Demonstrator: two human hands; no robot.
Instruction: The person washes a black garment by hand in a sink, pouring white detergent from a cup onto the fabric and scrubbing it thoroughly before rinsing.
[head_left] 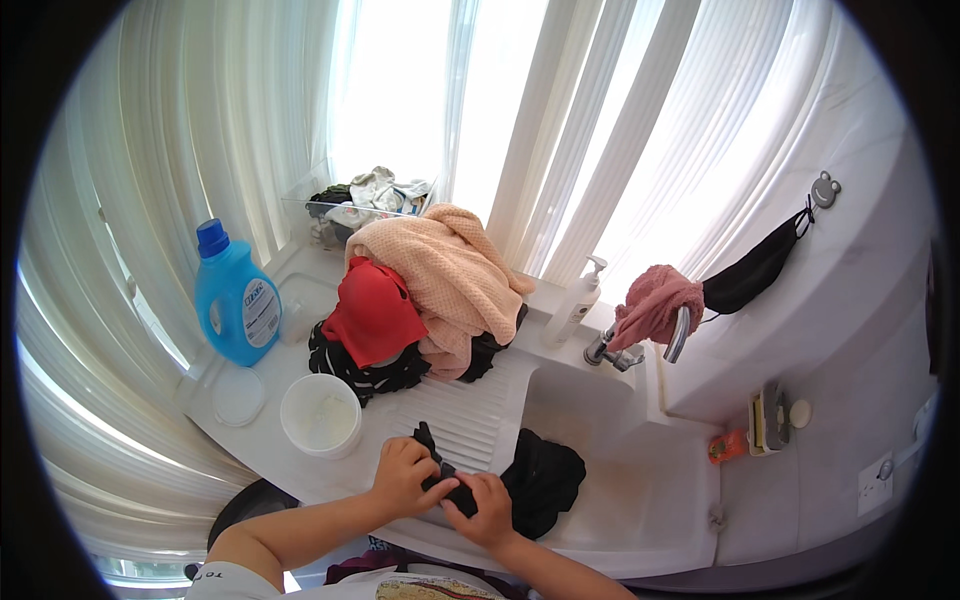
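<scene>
My left hand [406, 477] is closed on a bunched piece of black cloth above the front of the ribbed washboard [462, 410]. Close beside it, my right hand [484, 510] grips the same cloth, thumbs nearly meeting. To the right, a black garment [548, 484] hangs over the washboard's edge into the white sink basin [640, 500]. Whether it is one piece with the cloth in my hands is hidden behind my right hand. A white round tub [321, 415] with some pale stuff at its bottom stands left of my left hand.
Behind the washboard lies a pile with a peach towel [425, 270] and a red garment [372, 312]. A blue detergent bottle [237, 300] and a round lid [239, 397] are at the left. A pump bottle [573, 310] stands near the faucet [678, 338], draped with a pink cloth [657, 303].
</scene>
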